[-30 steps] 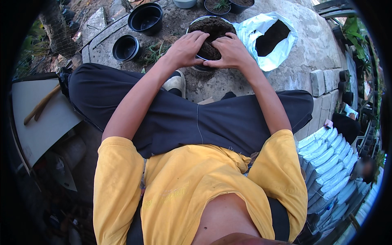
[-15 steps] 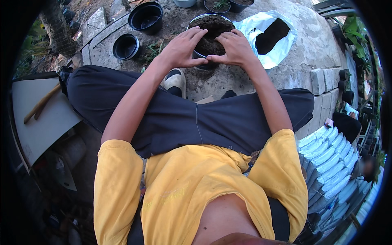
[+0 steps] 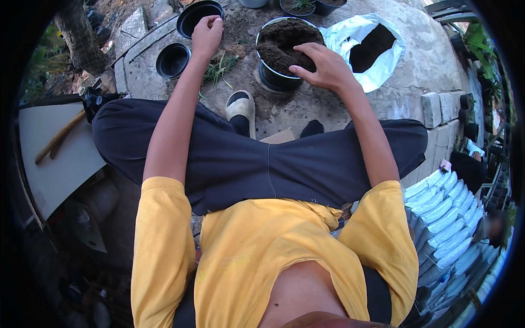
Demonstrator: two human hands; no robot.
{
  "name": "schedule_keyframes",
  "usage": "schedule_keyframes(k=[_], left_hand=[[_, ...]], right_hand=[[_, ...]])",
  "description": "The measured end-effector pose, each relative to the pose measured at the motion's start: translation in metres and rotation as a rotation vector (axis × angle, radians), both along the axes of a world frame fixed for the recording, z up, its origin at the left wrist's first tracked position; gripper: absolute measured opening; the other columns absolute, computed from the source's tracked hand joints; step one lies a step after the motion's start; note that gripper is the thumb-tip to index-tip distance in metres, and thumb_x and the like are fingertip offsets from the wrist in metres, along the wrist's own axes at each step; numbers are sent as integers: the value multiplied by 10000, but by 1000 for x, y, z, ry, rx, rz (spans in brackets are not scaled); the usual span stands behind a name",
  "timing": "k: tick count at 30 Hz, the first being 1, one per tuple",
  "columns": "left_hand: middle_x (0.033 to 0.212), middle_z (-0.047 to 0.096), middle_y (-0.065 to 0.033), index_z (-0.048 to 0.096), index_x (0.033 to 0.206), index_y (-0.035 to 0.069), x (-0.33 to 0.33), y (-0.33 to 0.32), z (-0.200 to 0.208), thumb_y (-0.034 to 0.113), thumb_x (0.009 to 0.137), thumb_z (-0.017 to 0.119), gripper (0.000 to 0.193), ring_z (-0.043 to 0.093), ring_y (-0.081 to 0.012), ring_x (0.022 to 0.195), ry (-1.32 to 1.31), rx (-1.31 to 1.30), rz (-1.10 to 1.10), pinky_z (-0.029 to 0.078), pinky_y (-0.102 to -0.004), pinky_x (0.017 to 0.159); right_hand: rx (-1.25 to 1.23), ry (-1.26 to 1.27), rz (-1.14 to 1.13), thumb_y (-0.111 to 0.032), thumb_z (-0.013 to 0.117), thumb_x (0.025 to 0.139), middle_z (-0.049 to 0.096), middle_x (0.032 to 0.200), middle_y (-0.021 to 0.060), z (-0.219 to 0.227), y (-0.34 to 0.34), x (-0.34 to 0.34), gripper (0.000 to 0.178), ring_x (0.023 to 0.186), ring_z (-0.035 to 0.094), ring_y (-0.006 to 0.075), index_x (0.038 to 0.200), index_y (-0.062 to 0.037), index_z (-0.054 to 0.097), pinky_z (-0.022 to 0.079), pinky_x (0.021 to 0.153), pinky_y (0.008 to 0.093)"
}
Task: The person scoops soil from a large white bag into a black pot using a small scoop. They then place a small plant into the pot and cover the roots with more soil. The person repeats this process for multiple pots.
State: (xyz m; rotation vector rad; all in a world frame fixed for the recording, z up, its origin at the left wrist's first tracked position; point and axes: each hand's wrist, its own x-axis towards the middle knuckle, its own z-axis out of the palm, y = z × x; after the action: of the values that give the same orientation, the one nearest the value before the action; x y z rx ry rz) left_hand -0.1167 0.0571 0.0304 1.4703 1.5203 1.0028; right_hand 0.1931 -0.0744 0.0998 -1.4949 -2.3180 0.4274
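"Soil (image 3: pixel 276 35) sits heaped in the pale-rimmed pot (image 3: pixel 279 81). Where are the hands?"

"The right hand (image 3: pixel 328 68) has its fingers loosely spread at the pot's right side, apparently resting on the soil. The left hand (image 3: pixel 208 37) is raised at the far left, fingers curled, overlapping the large black pot (image 3: pixel 188 13) in view; I can't tell whether it grips anything or touches that pot."

"Why this layout?"

"The soil-filled pot stands on the ground (image 3: pixel 322 106) beyond the bent legs (image 3: pixel 306 164), probably for easy reach. Just right of it, the white bag (image 3: pixel 372 82) gapes open, likely keeping its contents handy."

"Any brands or writing?"

"None readable; the yellow shirt (image 3: pixel 240 235) bears faint marks, too faded."
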Motion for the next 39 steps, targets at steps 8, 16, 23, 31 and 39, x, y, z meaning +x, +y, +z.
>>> schedule_keyframes(k=[8, 16, 23, 31, 39], left_hand=[[1068, 728, -199, 689, 1176, 39, -37, -18, -90, 265, 901, 624, 361, 705, -313, 1011, 511, -259, -120, 531, -390, 897], [1145, 696, -224, 709, 1116, 48, -70, -57, -140, 237, 821, 671, 353, 649, -359, 1135, 708, -548, -90, 506, -428, 976], [1241, 647, -252, 652, 1204, 20, -65, -60, -124, 220, 809, 671, 443, 616, -376, 1185, 812, -760, -60, 503, -430, 985], [1374, 533, -242, 468, 1439, 149, -73, -64, -147, 184, 884, 630, 579, 529, -399, 1272, 698, -482, -59, 442, -448, 1066], [1346, 578, -228, 453, 1467, 193, -31, -40, -134, 283, 911, 627, 590, 555, -389, 1248, 661, -407, -305, 451, -454, 1050]], right_hand=[[85, 151, -50, -369, 668, 934, 694, 1142, 127, 4, -5, 0, 380, 1035, 673, 315, 1174, -75, 684, 540, 881, 401], [134, 231, -107, -285, 697, 916, 712, 1072, 112, 4, 0, 0, 302, 945, 698, 300, 1124, -66, 698, 559, 802, 377], [122, 257, -102, -236, 703, 911, 715, 1059, 108, -1, 3, 0, 270, 922, 702, 297, 1121, -66, 698, 558, 784, 373], [100, 270, -97, -219, 696, 914, 714, 1061, 115, -4, 7, -1, 258, 934, 702, 299, 1122, -64, 696, 559, 798, 376], [107, 276, -96, -190, 700, 906, 714, 1064, 113, -11, 4, 1, 243, 931, 704, 295, 1111, -60, 697, 564, 785, 365]])
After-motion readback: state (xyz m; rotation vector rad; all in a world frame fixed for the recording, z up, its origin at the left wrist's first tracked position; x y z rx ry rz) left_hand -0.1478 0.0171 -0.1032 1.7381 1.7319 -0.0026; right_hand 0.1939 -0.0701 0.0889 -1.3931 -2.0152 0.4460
